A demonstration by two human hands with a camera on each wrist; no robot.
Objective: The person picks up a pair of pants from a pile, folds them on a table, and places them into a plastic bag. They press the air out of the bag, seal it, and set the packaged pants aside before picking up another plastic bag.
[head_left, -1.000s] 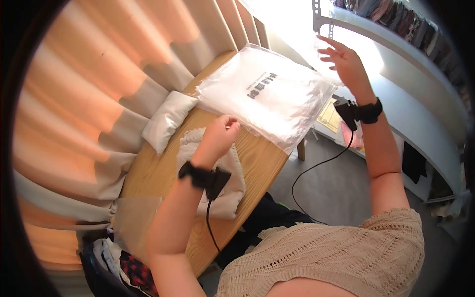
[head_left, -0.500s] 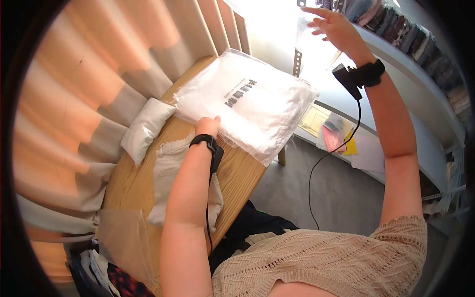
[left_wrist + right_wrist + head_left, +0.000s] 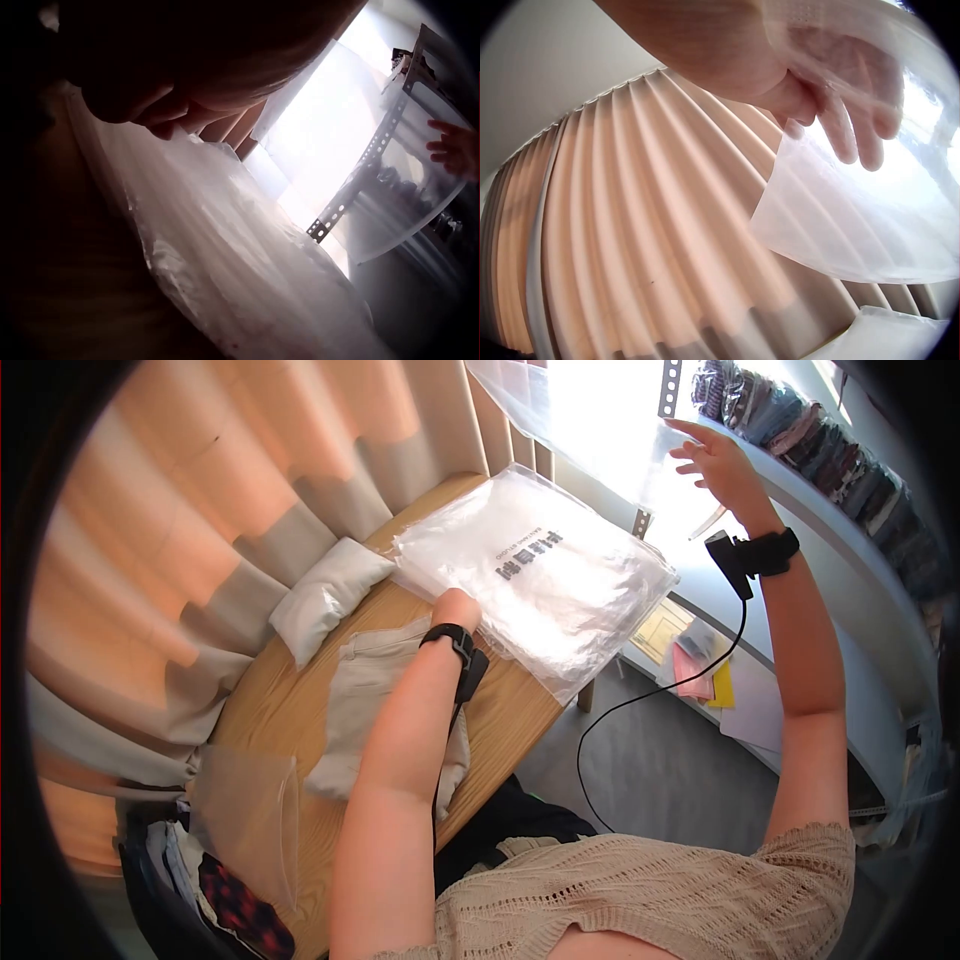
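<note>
A wooden counter (image 3: 510,705) seen from above holds a stack of clear plastic bags (image 3: 590,570) with dark lettering printed on the top one. The stack lies flat at the far end of the counter.

The left hand (image 3: 457,608) has just moved from above the folded beige trousers (image 3: 375,680) to the near edge of the stack. In the dim left wrist view its fingers are curled, and the plastic rises to a point at their tips, so the grip looks closed on that edge; how many layers it has hold of, I cannot tell.

The right hand (image 3: 725,470) is raised beside the bright window, its grip loosely open with the fingers spread. A large sheet of clear film (image 3: 832,217) billows around and below it in the right wrist view. Whether the thumb pinches the film is unclear. The change leaves one hand on the stack and the other up with the loose film.

The trousers lie partly under the left forearm, with a white pillow-shaped packet (image 3: 325,598) between them and the pleated curtain (image 3: 180,590). A loose clear bag (image 3: 250,815) lies at the counter's near left end, beside a heap of clothes (image 3: 245,905). Wrapped garments (image 3: 810,435) line the upper right.
</note>
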